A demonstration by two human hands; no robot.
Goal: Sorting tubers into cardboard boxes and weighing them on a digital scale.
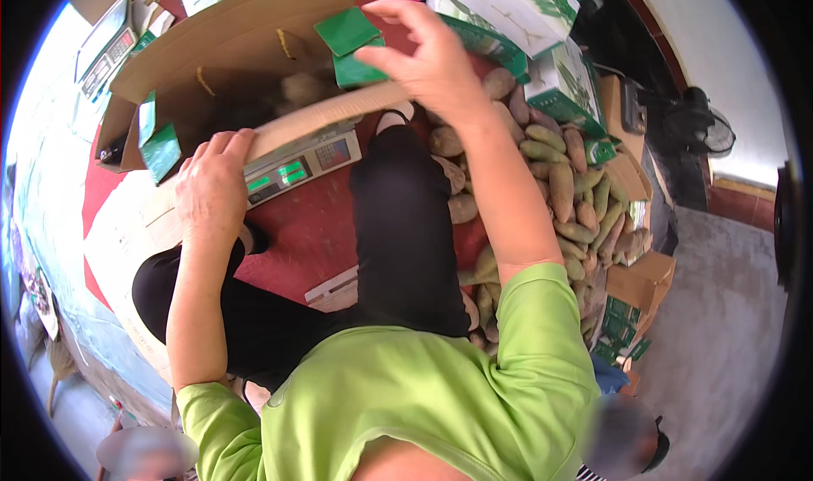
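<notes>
A large open cardboard box [229, 45] stands in front of me, brown inside, with yellow cord loops and green corner flaps. My left hand [212, 180] is closed over the near left part of its rim. Above the right end of the box, my right hand [428, 62] has thumb and fingers spread, holding nothing. It is close to a green flap [349, 32]. Something pale and blurred [303, 91] lies inside the dark box. Under the near side shows a digital scale [305, 166] with lit green displays.
To my right lies a heap of long brown and green tubers [563, 189]. White and green cartons [559, 83] stand behind it. A black fan [707, 124] is at the far right. Another scale [108, 53] sits at the far left. Two people [627, 439] are partly visible at the lower edges.
</notes>
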